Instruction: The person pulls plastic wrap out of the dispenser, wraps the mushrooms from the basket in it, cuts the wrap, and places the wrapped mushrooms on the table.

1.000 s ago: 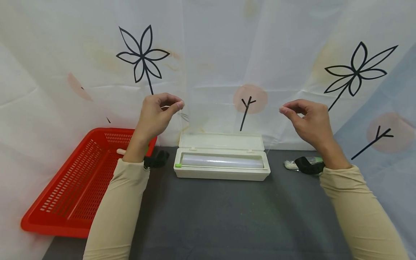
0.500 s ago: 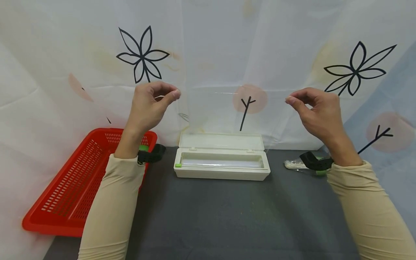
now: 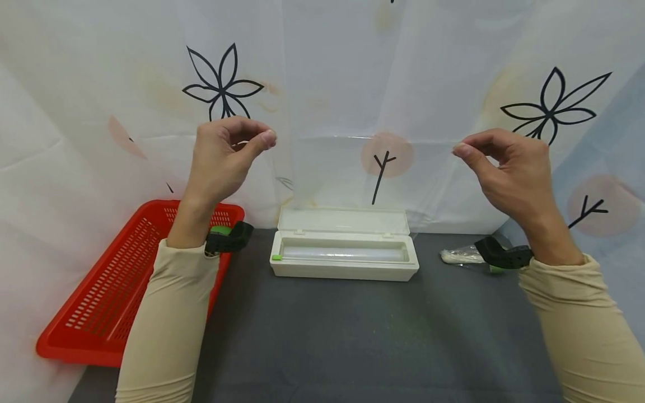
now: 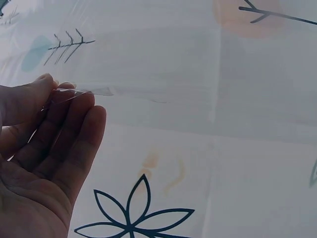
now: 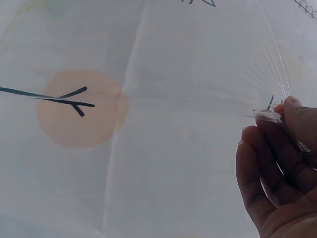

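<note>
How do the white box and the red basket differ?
The white box looks smaller and narrower; the red basket is larger and broader.
The box's front wall is solid, while the basket's sides are full of slots.
The box has a lid, standing open at the back; no lid shows on the basket.
Both stand on the gray table, with their tops open.

**Where my views come from**

My head view looks forward and down over the table (image 3: 332, 336) to the far backdrop (image 3: 332, 61). Close at my left hand (image 3: 219, 159) and right hand (image 3: 519, 179), the wrist views face that backdrop, sharing its pink circle (image 3: 398, 151) with the head.
</note>
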`<action>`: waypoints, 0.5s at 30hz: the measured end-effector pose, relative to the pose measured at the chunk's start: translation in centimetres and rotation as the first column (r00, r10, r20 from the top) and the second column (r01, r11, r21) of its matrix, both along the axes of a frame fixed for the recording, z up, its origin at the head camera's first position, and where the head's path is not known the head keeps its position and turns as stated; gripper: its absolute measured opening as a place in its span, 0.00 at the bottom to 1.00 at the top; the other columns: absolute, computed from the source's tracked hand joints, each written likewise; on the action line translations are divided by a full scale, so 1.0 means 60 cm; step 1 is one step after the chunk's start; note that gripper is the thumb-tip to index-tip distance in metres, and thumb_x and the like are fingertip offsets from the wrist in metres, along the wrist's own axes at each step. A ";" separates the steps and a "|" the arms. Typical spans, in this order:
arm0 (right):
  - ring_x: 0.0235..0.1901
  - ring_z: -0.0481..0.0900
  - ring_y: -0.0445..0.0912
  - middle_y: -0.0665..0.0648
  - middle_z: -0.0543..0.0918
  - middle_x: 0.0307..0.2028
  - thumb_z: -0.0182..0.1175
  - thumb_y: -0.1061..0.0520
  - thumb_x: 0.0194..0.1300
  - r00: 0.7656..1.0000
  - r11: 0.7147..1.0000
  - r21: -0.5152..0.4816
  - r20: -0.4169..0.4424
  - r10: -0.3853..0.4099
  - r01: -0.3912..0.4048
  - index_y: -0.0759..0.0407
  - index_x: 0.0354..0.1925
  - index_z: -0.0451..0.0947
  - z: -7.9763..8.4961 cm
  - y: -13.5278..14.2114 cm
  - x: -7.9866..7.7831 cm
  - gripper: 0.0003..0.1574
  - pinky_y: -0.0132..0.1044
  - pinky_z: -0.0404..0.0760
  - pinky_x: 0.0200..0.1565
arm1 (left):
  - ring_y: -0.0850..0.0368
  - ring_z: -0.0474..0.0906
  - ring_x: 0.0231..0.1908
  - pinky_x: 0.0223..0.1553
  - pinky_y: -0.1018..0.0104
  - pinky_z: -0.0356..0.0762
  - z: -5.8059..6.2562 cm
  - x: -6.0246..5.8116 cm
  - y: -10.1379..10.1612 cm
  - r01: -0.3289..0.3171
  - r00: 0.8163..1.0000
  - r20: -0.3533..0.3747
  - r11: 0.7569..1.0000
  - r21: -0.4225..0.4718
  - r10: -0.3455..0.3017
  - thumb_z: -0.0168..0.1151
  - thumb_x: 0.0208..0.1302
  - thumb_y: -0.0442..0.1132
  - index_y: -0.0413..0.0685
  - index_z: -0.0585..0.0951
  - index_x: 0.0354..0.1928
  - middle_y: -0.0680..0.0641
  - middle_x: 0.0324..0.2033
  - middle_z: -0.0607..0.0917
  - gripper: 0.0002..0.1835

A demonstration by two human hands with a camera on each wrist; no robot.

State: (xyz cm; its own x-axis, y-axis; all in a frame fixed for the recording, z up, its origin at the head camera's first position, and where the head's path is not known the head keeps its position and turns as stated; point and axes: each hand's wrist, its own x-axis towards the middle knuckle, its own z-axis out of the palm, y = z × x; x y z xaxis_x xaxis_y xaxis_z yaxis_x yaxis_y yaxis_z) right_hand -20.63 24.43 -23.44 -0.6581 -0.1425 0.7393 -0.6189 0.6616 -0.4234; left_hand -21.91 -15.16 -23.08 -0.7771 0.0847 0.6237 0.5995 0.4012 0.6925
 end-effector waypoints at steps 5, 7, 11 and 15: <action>0.38 0.82 0.32 0.55 0.88 0.35 0.67 0.72 0.64 0.997 0.996 -0.040 -0.005 0.077 -0.077 0.70 0.38 0.85 0.005 0.005 0.012 0.04 0.25 0.75 0.50 | 0.59 0.84 0.36 0.46 0.71 0.81 0.006 0.015 -0.001 0.026 1.000 -0.001 1.000 0.013 -0.026 0.66 0.69 0.32 0.33 0.87 0.43 0.47 0.34 0.88 0.08; 0.38 0.82 0.36 0.54 0.88 0.35 0.66 0.75 0.62 0.992 0.990 -0.062 0.003 0.130 -0.129 0.70 0.38 0.85 0.004 0.010 0.021 0.06 0.25 0.76 0.48 | 0.57 0.83 0.36 0.46 0.70 0.81 0.006 0.026 -0.002 0.057 0.998 0.004 0.998 0.021 -0.057 0.66 0.69 0.32 0.32 0.86 0.43 0.47 0.34 0.88 0.07; 0.38 0.83 0.41 0.55 0.88 0.36 0.63 0.75 0.64 0.956 0.953 -0.093 0.025 0.293 -0.289 0.75 0.37 0.83 -0.002 0.024 0.045 0.04 0.25 0.76 0.43 | 0.52 0.84 0.35 0.46 0.68 0.82 0.005 0.055 -0.010 0.157 0.987 0.041 0.986 0.049 -0.159 0.64 0.69 0.28 0.30 0.85 0.42 0.45 0.33 0.87 0.06; 0.40 0.86 0.44 0.57 0.88 0.38 0.59 0.76 0.67 0.865 0.865 -0.140 0.084 0.495 -0.482 0.81 0.39 0.79 -0.009 0.035 0.070 0.04 0.26 0.77 0.47 | 0.49 0.86 0.34 0.44 0.65 0.83 -0.001 0.094 -0.022 0.282 0.950 0.107 0.954 0.098 -0.292 0.62 0.67 0.23 0.29 0.84 0.40 0.40 0.33 0.87 0.04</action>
